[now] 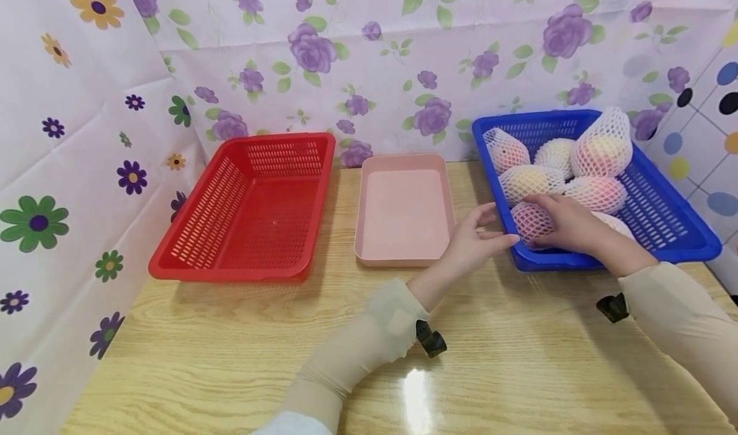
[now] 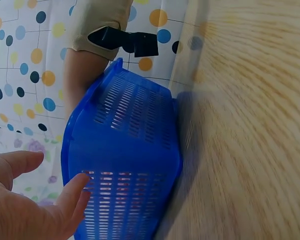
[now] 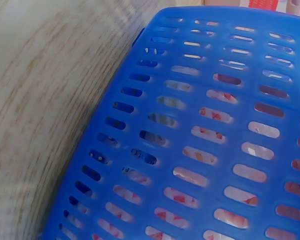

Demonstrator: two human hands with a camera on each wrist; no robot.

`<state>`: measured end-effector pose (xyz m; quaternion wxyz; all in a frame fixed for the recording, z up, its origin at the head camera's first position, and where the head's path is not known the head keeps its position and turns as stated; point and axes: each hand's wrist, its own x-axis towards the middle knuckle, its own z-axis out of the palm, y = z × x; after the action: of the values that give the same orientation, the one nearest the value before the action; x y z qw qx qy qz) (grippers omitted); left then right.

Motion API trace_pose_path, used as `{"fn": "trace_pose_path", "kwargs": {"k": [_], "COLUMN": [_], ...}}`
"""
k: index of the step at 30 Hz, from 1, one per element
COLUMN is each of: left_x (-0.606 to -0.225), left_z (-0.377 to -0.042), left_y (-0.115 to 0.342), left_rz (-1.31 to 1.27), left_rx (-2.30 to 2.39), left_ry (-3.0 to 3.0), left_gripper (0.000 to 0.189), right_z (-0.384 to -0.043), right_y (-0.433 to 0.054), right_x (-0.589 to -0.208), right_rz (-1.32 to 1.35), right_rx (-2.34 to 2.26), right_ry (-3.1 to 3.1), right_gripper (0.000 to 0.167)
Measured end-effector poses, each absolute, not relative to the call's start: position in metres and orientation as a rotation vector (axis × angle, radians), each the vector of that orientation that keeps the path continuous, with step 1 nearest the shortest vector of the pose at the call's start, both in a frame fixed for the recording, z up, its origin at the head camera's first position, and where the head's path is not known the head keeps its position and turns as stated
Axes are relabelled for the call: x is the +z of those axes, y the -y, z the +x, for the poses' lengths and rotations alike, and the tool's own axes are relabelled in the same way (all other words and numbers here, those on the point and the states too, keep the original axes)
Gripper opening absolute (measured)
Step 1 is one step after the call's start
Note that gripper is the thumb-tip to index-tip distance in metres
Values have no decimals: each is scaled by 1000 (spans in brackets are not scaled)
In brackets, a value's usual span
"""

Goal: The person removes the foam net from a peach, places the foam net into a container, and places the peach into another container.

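In the head view, the blue basket (image 1: 674, 198) on the right holds several fruits in white foam nets. My right hand (image 1: 573, 225) reaches over its front rim and grips a dark red netted fruit (image 1: 529, 223) in the near left corner, thumb and fingers on either side of it. My left hand (image 1: 469, 246) is just outside the basket's left rim, fingers apart and nothing between them. The left wrist view shows its fingertips close to the basket wall (image 2: 115, 150); whether they touch cannot be told. The basket's slotted side (image 3: 190, 125) hides my right hand in the right wrist view.
A shallow pink tray (image 1: 406, 214) lies left of the blue basket, beside my left hand. Farther left stands a red slotted basket (image 1: 277, 211), its bottom visible. The wooden table (image 1: 230, 358) meets flowered cloth (image 1: 392, 70) at the back.
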<state>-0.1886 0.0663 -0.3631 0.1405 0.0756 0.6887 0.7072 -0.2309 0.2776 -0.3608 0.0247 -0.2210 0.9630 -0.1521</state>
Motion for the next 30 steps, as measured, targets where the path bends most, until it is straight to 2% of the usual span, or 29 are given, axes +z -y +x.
{"fn": "trace_pose_path", "kwargs": {"k": [9, 24, 30], "left_x": [-368, -367, -370], "left_z": [-191, -199, -198], "left_y": [-80, -85, -85], "left_rz": [79, -14, -11], "left_rx": [2176, 2249, 2256], "left_ry": [-1832, -1705, -1680], "left_gripper": [59, 70, 69], "right_z": [-232, -241, -239], "right_y": [-275, -269, -270], "right_x": [-362, -364, -365], "right_rz": [-681, -691, -692], "right_rx": [-415, -278, -307], "right_ry": [-2978, -2983, -2976], "right_gripper": [79, 88, 83]}}
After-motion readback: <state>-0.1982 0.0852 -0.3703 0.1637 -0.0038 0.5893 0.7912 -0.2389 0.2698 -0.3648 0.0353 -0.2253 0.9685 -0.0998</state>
